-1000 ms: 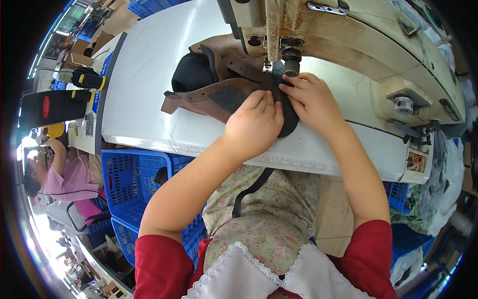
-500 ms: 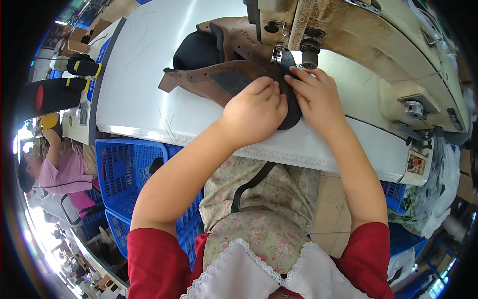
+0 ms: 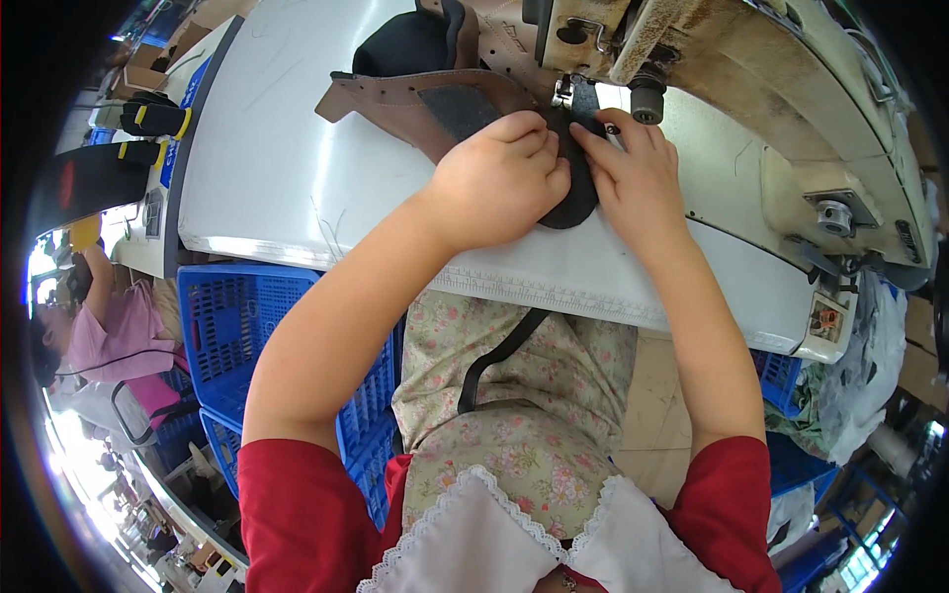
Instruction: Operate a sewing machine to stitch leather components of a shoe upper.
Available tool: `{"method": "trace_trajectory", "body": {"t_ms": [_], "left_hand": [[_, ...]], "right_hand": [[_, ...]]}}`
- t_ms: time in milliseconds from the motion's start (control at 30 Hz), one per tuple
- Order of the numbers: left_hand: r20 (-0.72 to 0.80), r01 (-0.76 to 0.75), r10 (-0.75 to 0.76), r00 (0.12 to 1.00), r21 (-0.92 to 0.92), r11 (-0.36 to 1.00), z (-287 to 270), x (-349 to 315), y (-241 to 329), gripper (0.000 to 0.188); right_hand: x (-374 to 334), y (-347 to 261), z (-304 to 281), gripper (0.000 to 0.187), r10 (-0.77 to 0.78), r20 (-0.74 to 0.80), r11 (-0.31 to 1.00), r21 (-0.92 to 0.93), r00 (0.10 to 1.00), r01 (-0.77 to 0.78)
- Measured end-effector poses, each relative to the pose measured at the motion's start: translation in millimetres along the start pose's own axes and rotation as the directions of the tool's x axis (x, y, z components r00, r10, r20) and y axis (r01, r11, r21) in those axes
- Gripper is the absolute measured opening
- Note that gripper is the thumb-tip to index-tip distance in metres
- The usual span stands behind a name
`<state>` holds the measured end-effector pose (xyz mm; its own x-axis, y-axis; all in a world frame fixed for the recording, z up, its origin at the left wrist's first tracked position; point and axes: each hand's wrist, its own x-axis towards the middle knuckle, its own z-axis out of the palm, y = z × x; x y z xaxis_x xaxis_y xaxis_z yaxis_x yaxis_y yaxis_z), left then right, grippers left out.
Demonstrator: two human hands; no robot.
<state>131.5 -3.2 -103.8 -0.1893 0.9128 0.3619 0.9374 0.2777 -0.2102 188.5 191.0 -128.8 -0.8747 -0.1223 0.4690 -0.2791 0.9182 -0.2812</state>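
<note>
A brown leather shoe upper (image 3: pixel 386 111) with black lining lies on the white sewing table, its eyelet holes showing. A dark, round-ended tongue-like piece (image 3: pixel 573 206) extends from it toward me, its far part close to the metal presser foot (image 3: pixel 564 91) of the sewing machine (image 3: pixel 791 138). My left hand (image 3: pixel 502 183) is closed, fingers curled on the left edge of the dark piece. Against its right edge, my right hand (image 3: pixel 633 173) has bent fingers and thumb gripping near the presser foot. Fingers partly hide the contact points.
The machine's body overhangs the far right. A ruler strip (image 3: pixel 554 294) runs along the table's near edge. Blue plastic baskets (image 3: pixel 237 341) stand below at left. Plastic bags (image 3: pixel 870 366) hang at right. Another person in pink (image 3: pixel 124 331) sits at far left.
The shoe upper has shifted away from me relative to the presser foot, both hands moving along with the dark piece. The whole view has also shifted slightly.
</note>
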Motion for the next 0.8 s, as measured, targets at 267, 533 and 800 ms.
{"method": "trace_trajectory", "body": {"t_ms": [267, 533, 800], "left_hand": [[0.014, -0.009, 0.009, 1.000, -0.028, 1.000, -1.3, 0.4, -7.5, 0.038], [0.060, -0.021, 0.025, 0.998, -0.064, 0.998, 0.4, 2.4, -19.7, 0.039], [0.078, -0.045, 0.056, 0.995, -0.141, 0.989, -0.6, 2.0, -39.7, 0.046]], "right_hand": [[-3.5, 0.2, -5.0, 0.027, -0.022, 0.010, 0.996, 0.081, 1.000, 0.021], [-3.3, -0.6, -0.7, 0.030, -0.014, 0.022, 1.000, 0.026, 1.000, 0.013], [-1.0, -7.9, 4.0, 0.034, 0.010, 0.023, 1.000, -0.018, 1.000, -0.010]]}}
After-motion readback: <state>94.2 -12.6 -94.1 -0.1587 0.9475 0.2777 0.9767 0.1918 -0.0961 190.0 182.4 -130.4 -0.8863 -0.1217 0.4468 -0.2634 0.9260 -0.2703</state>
